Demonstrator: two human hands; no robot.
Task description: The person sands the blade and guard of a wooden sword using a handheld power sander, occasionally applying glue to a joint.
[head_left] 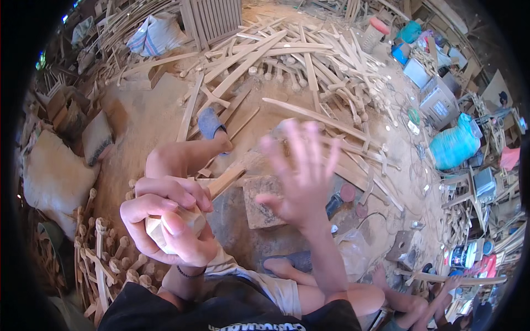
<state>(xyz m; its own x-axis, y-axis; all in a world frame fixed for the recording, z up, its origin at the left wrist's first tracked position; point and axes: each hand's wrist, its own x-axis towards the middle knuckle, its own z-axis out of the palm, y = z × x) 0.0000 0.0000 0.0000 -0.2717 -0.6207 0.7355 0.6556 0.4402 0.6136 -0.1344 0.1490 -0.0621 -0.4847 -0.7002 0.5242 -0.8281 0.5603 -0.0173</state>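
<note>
My left hand (168,212) is wrapped round the faceted knob end of a pale wooden sword (225,183). Its shaft slants up and away to the right, and the far part is smeared and partly behind my other hand. If it has a crossguard, my fingers hide it. My right hand (301,176) is raised beside the shaft with its fingers spread, blurred by motion and holding nothing. Below it, a square wooden block (258,214) sits on the floor between my legs, partly covered by my right hand.
Many wooden swords (309,66) lie heaped on the floor ahead. More knobbed pieces (102,248) stand bunched at my left. A white sack (157,36) lies at the far left, a blue bag (455,142) at the right. Another person's arm (441,300) shows at the lower right.
</note>
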